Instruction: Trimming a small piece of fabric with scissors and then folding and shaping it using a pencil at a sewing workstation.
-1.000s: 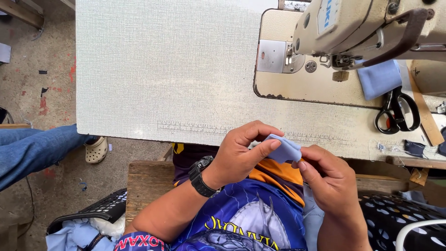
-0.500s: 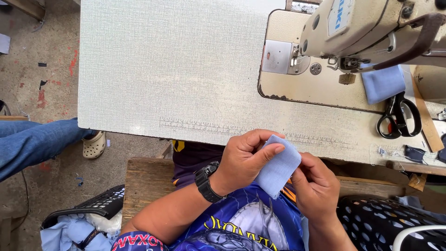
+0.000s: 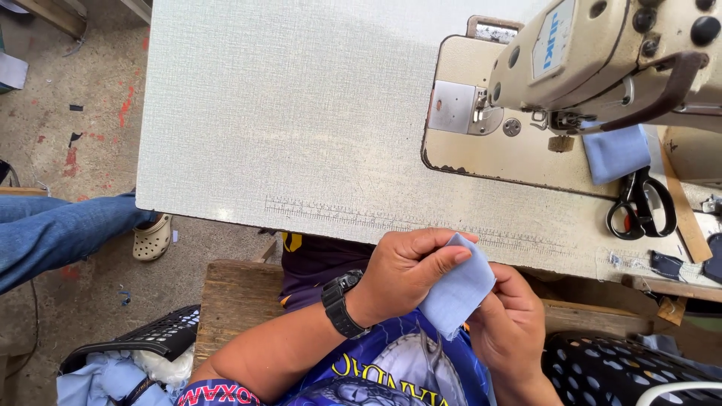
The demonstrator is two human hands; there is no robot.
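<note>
Both hands meet at the lap, left hand [image 3: 406, 274] and right hand [image 3: 508, 323] fingers pinched.

One label only: small upright blue-and-white rectangle [image 3: 551, 46] on the cream sewing machine head [image 3: 602, 60], up and right of the hands.

head-worn view, steeply downward, close

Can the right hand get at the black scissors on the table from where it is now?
Probably yes: the scissors lie in the open on the table, up and right of the right hand, nothing between. But that hand is holding the blue fabric piece.
</note>
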